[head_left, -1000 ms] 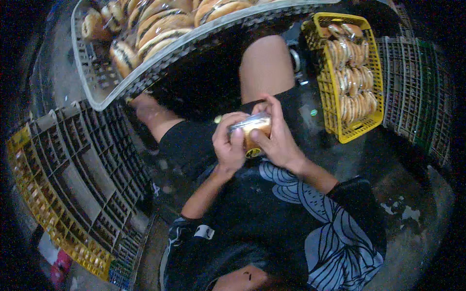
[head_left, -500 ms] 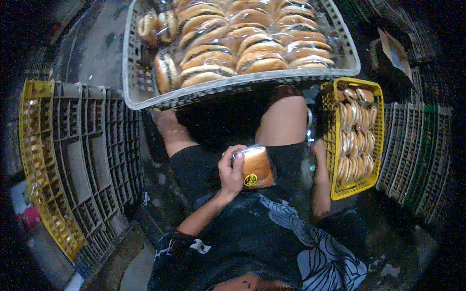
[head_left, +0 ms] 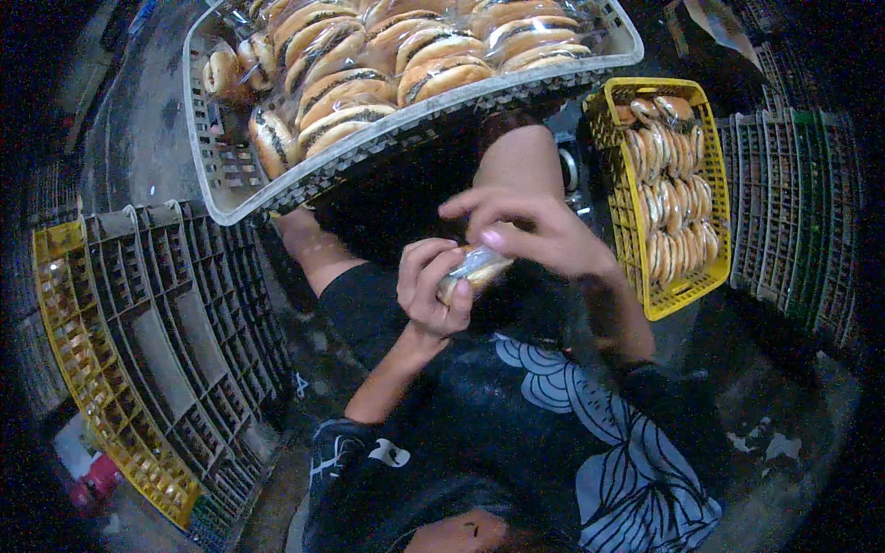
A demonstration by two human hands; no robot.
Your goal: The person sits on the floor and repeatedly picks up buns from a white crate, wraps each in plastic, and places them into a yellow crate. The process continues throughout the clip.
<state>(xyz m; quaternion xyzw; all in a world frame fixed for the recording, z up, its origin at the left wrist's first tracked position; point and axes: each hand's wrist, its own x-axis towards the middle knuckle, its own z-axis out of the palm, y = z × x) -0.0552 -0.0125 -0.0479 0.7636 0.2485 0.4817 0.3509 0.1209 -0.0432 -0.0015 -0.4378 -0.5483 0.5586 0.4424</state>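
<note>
In front of my lap, my left hand [head_left: 429,281] grips a small bread bun [head_left: 477,272] in clear plastic wrap, fingers behind and thumb on the near side. The bun is turned edge-on, its pale side facing up. From the right, my right hand [head_left: 544,235] reaches over and has its thumb and bent fingers at the far right end of the wrapper, with one finger stretched leftward and blurred. Exactly what the right fingertips pinch is partly hidden.
Ahead stands a grey crate [head_left: 304,180] of wrapped, dark-filled buns. A yellow crate [head_left: 659,300] on the right holds rows of filled buns. To my left are grey crates [head_left: 175,304] and a yellow crate [head_left: 69,346]; more stacked crates [head_left: 784,212] rise at far right.
My right hand has come from beside the yellow crate to the wrapped bun. My left hand has tipped the bun from face-up to edge-on. The view has shifted and tilted.
</note>
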